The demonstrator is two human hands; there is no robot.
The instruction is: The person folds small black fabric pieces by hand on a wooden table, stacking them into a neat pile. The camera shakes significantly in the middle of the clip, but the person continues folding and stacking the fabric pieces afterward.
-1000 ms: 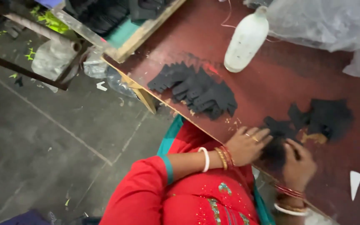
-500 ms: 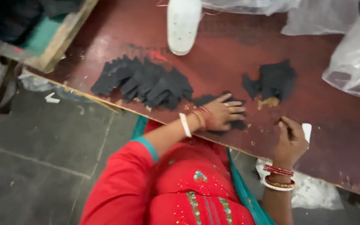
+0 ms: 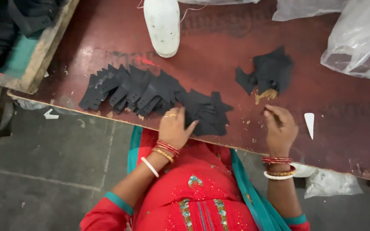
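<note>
A long fanned row of black cut pieces (image 3: 146, 92) lies along the near edge of the dark red table (image 3: 219, 47). My left hand (image 3: 174, 126) rests flat on the right end of that row, fingers spread over the pieces. My right hand (image 3: 279, 126) is curled just to the right, its fingers pinched around something thin that I cannot make out. Beyond it lies a smaller heap of black pieces (image 3: 268, 72) with a yellowish smear at its near side.
A white plastic bottle (image 3: 162, 25) stands at the back of the table. Clear plastic bags (image 3: 358, 40) fill the right back corner. A small white pointed scrap (image 3: 309, 124) lies right of my right hand. A wooden-edged tray (image 3: 35, 51) sits at the left.
The view has swung so the table lies square in front. My left hand has stayed on the black pieces and my right hand has shifted slightly further onto the table.
</note>
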